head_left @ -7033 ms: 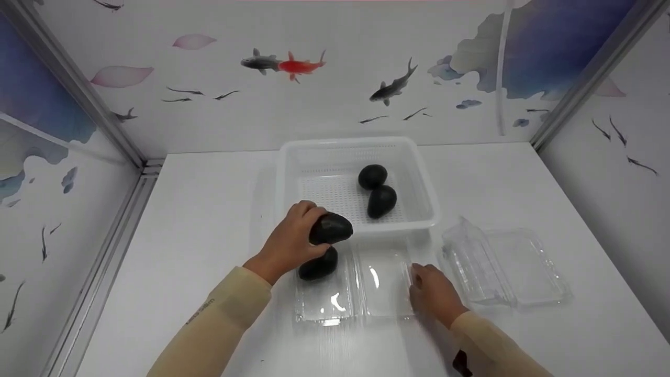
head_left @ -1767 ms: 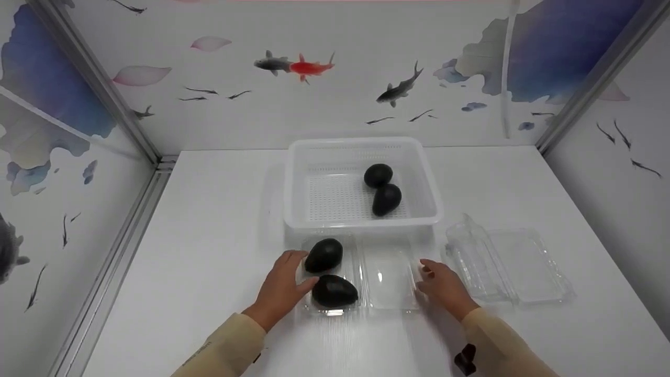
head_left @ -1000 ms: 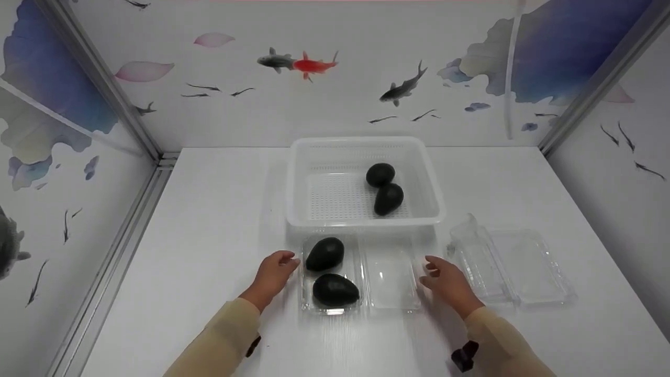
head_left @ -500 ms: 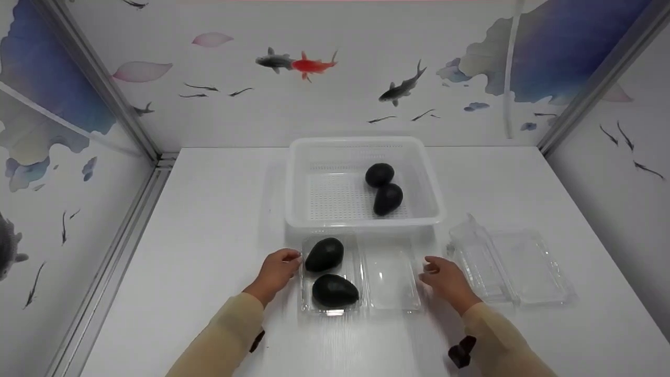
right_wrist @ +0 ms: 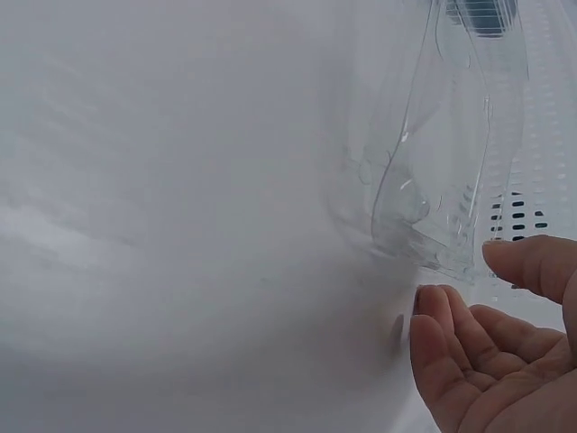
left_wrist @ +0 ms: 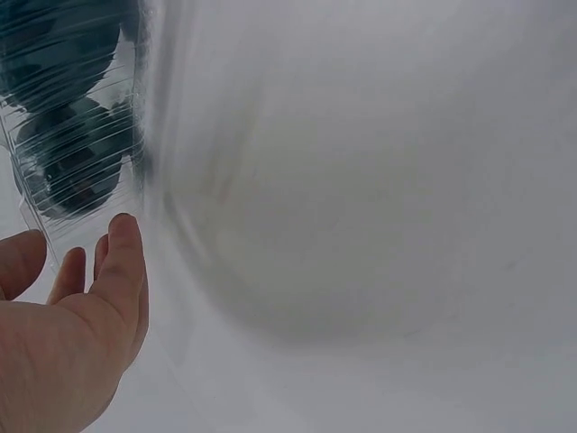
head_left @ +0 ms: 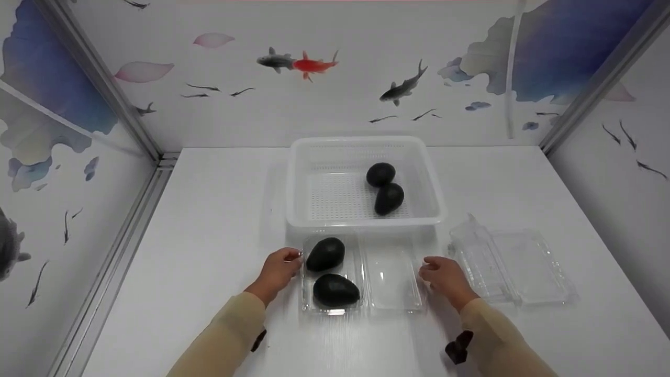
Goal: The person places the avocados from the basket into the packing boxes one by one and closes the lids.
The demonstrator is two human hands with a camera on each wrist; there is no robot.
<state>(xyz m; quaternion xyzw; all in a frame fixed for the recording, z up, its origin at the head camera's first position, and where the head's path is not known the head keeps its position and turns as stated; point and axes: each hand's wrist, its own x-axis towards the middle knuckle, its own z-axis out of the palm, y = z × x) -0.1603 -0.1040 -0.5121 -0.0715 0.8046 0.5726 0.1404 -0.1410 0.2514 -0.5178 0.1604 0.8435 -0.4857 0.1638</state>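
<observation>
A clear plastic clamshell (head_left: 369,303) lies unfolded in front of the basket, its lid (head_left: 390,272) on the right. Two dark avocados (head_left: 325,254) (head_left: 336,290) lie in its left half, one behind the other. My left hand (head_left: 276,269) is at the left rim; in the left wrist view its fingers (left_wrist: 122,257) stretch up beside the tray, thumb apart. With curled fingers my right hand (head_left: 444,277) holds the lid's outer edge, slightly raised; the right wrist view shows the lid corner between thumb and fingertips (right_wrist: 435,302).
Behind the clamshell stands a white perforated basket (head_left: 298,209) with two more avocados (head_left: 380,175) (head_left: 389,199). A second opened clear clamshell (head_left: 531,267) lies at the right, close past my right hand. Printed wall panels (head_left: 345,104) enclose the white table (head_left: 209,209).
The avocado my left hand held earlier now lies at the front of the clamshell. That hand has drawn back to the left rim. The lid's right edge has just shifted slightly outward and up.
</observation>
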